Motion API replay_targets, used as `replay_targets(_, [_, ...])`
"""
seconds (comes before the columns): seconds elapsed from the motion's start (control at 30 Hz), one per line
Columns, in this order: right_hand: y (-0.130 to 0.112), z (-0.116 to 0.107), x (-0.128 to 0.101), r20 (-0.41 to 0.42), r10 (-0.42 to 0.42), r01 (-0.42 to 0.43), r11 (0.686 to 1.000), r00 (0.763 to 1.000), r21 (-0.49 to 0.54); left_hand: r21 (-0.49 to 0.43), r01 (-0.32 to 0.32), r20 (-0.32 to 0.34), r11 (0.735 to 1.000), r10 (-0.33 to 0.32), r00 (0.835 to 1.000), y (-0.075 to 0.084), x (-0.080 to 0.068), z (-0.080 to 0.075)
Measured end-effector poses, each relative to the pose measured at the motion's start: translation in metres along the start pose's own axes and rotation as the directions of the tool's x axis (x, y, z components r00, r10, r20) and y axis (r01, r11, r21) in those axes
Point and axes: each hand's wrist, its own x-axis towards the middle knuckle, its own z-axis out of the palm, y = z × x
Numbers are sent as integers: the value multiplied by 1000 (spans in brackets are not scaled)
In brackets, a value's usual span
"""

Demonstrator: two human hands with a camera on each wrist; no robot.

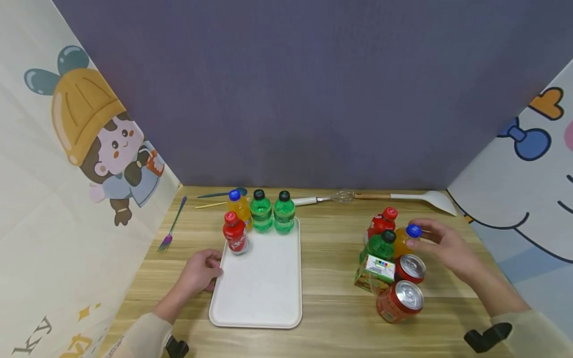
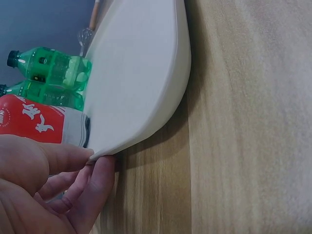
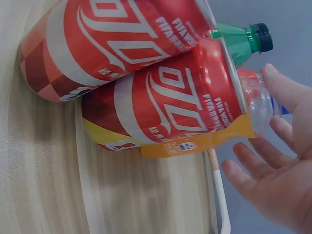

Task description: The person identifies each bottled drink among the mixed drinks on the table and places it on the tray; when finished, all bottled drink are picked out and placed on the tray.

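My left hand (image 1: 202,271) pinches the left rim of a white tray (image 1: 261,293) between thumb and fingers. On the tray's far end stand a red-capped bottle (image 1: 236,233), an orange drink bottle (image 1: 240,209) with a blue cap, and two green bottles (image 1: 284,214). At the right, my right hand (image 1: 447,248) is at the neck of another orange drink bottle (image 1: 404,241), its thumb and loosely spread fingers on either side. Crowded around that bottle are a red-capped bottle (image 1: 380,223), a green bottle (image 1: 377,247), a small drink carton (image 1: 375,274) and two red cola cans (image 1: 400,301).
Along the table's back edge lie a spoon (image 1: 224,194), a whisk (image 1: 342,196) and a white ladle (image 1: 438,201) with a wooden handle. A purple-green fork (image 1: 172,228) lies at the left. A dark panel (image 1: 313,99) rises behind the table.
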Motion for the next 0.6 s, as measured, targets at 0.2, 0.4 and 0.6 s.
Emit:
replay_targets(0.2, [1,4,0,-5,14,-14,1000,1000,-22,-9,-7,-6,1000,7,1000,-2,0,1])
replay_targets(0.4, [4,5,2,-19,7,-7,1000,1000,17,3,10,-10,1000,-10,1000,-2,1,0])
replay_targets(0.6, [2,5,3,-43,-1,1,1000,999,-13,10,8,-6,1000,-8,1000,0,1,0])
